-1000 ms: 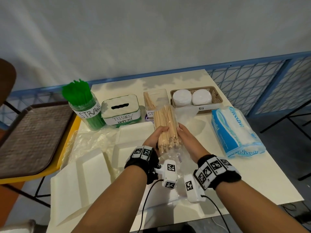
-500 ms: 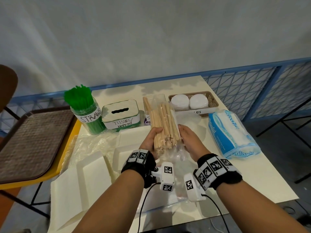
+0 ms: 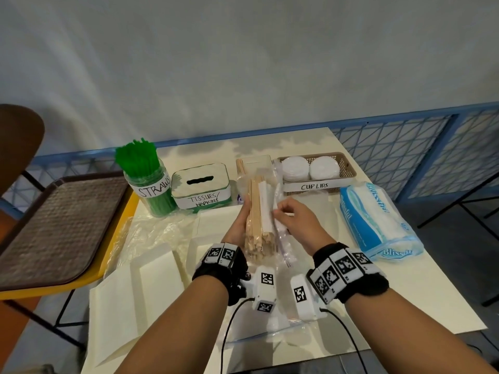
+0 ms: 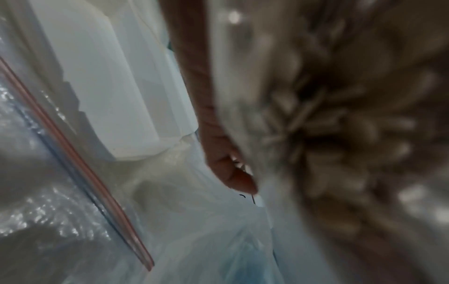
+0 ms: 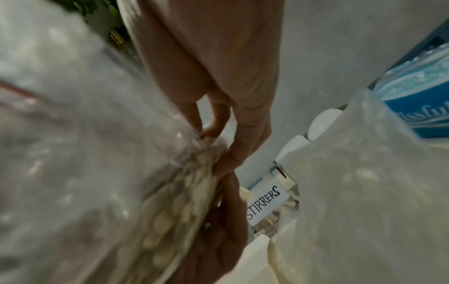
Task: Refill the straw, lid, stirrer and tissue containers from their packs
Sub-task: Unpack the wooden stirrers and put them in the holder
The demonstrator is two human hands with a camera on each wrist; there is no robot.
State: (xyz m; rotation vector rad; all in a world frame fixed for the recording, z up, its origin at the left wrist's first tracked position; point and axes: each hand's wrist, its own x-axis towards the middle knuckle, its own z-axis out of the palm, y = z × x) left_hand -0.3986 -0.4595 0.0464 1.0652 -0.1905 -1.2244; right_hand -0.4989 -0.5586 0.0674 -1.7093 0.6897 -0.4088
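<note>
table (image 3: 310, 139) – cream top. tissue pack (image 3: 375, 220), "blissful" – right of the grip. basket (image 3: 348, 168), "cup lids". stirrer pack (image 3: 260, 225) – long axis pointing away, left hand (image 3: 237, 228) curled round it, right hand (image 3: 294, 220) pinching its plastic. stirrer container (image 3: 256, 163), "stirrers" – just beyond the grip; both hands about equally near.

The cream table (image 3: 405, 287) carried a row of containers along its far edge: a clear jar of green straws (image 3: 147, 182) at the left, a tissue box (image 3: 201, 188) beside it, a clear stirrer container (image 3: 255, 163), then a brown basket of cup lids (image 3: 318, 171). A blue tissue pack (image 3: 375, 220) lay at the right. White paper trays (image 3: 151, 279) and crumpled clear plastic (image 3: 145, 236) covered the near left.
</note>
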